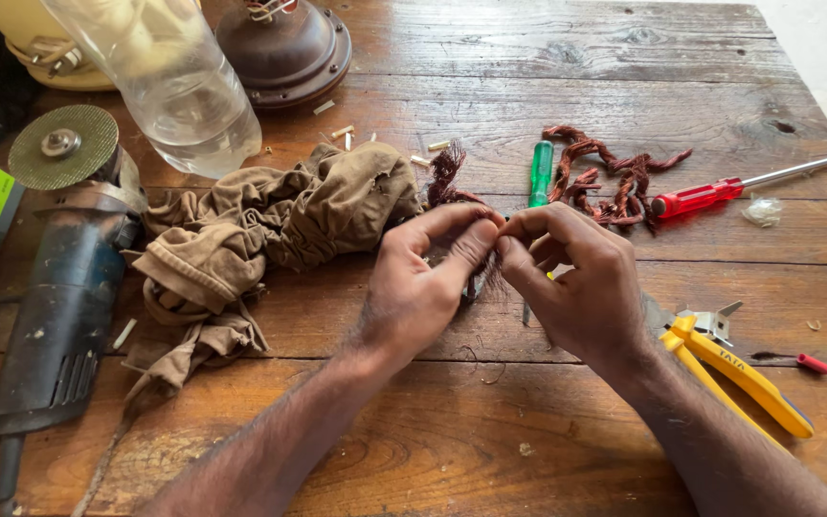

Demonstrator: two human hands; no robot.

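Grinder [64,287]: lay at table's [528,57] left edge.
Rag [260,230]: crumpled beside it.
Left hand [423,287]: fingertips pinched on copper wire [447,177].
Right hand [576,282]: pinched the same wire, touching the left.
Wire: ran up behind the hands, beside the rag.
Pliers [739,373]: yellow, right of the wrist.

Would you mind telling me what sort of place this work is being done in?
Probably a small repair workshop: a worn wooden table carries an angle grinder, screwdrivers and yellow-handled pliers, with tangled copper winding wire lying nearby.
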